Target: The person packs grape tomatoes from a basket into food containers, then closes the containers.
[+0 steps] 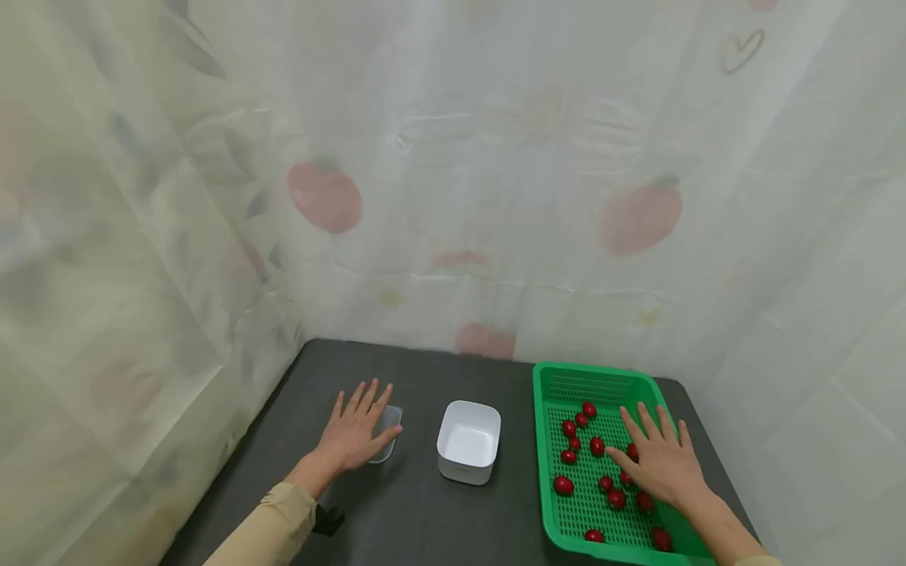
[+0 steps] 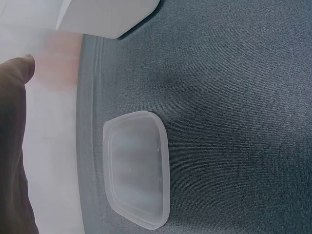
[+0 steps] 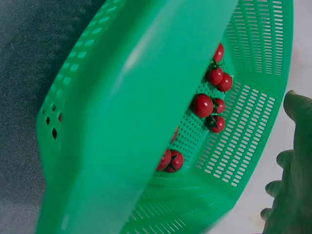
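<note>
My left hand (image 1: 354, 434), fingers straight and spread, hovers over a translucent plastic lid (image 2: 136, 170) that lies flat on the table. In the head view the hand hides much of that lid. Between the two hands stands a white square container (image 1: 469, 442), with nothing inside it. On the right, my right hand (image 1: 661, 464) is held with spread fingers above a green perforated basket (image 1: 539, 456). Several red cherry tomatoes (image 1: 616, 498) are scattered over the basket's floor; some are partly covered by the hand. Neither hand holds anything.
A dark grey cloth-like surface covers the table (image 1: 418, 519). Pale curtains (image 1: 467, 196) printed with fruit hang behind it and along both sides. Near the left sleeve lies a small black object (image 1: 328, 520), its kind unclear.
</note>
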Motion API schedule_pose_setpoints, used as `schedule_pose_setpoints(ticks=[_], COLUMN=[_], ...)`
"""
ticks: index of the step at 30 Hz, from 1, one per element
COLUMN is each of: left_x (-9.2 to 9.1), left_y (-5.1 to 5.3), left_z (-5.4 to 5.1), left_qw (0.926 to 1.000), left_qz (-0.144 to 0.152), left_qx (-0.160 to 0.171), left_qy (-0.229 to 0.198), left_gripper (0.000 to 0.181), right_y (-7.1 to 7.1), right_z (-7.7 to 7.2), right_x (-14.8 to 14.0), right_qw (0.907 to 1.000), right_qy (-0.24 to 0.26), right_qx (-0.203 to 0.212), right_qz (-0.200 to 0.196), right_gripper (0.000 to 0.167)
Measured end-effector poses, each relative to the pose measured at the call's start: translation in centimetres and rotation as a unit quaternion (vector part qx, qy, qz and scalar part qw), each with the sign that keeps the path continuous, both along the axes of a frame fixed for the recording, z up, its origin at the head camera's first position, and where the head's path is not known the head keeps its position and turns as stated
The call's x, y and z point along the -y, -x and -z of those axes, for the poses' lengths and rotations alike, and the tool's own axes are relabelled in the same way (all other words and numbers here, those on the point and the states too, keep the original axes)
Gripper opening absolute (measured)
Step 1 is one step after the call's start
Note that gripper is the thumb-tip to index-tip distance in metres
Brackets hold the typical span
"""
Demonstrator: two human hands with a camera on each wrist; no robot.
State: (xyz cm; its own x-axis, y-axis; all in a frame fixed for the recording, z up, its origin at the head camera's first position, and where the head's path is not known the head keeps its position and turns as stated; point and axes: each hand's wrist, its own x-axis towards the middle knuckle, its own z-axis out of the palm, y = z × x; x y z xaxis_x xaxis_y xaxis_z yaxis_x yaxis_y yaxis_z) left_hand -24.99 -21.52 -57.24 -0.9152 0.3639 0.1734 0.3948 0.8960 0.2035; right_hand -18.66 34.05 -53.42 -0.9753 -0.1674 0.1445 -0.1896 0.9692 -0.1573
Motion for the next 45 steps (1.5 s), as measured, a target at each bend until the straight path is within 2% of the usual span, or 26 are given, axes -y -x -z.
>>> schedule_pose_setpoints(ticks=[7,11,14,20,24,31,38,45], left_x=[-0.3,-0.4,-0.6,-1.6,-2.1,-3.2,-4.6,-6.0], left_y=[-0.2,0.2,0.6,1.0,1.0,0.9,1.1,1.7], left_z=[-0.8,-0.7,-0.6,-1.7,-2.2,-2.4,-2.1,-1.1], left_qw=[1.0000,0.9985,0.9946,0.9793,0.9687,0.9522,0.9286,0.9176], left_qz=[0.005,0.030,0.052,0.076,0.092,0.112,0.125,0.131], left_qx=[0.007,0.017,0.053,0.155,0.189,0.227,0.276,0.299], left_qy=[-0.001,-0.041,-0.073,-0.105,-0.132,-0.171,-0.214,-0.226], left_gripper=[0.085,0.086,0.091,0.103,0.108,0.117,0.122,0.124], right_y=[0.1,0.4,0.6,1.0,1.4,1.8,2.4,2.3], right_z=[0.0,-0.2,-0.5,-1.4,-1.5,-1.7,-2.0,-2.4], right_x=[-0.2,-0.2,0.0,0.6,0.9,1.5,2.4,3.5], right_qw=[1.0000,0.9999,0.9998,0.9989,0.9976,0.9933,0.9885,0.9839], right_qy=[0.002,0.003,-0.002,-0.006,-0.011,0.000,0.017,0.020], right_qx=[0.009,0.014,0.014,0.013,0.005,0.007,0.033,0.055], right_qz=[-0.002,-0.009,-0.017,-0.044,-0.068,-0.115,-0.147,-0.169], right_gripper=[0.088,0.089,0.088,0.084,0.084,0.078,0.075,0.071])
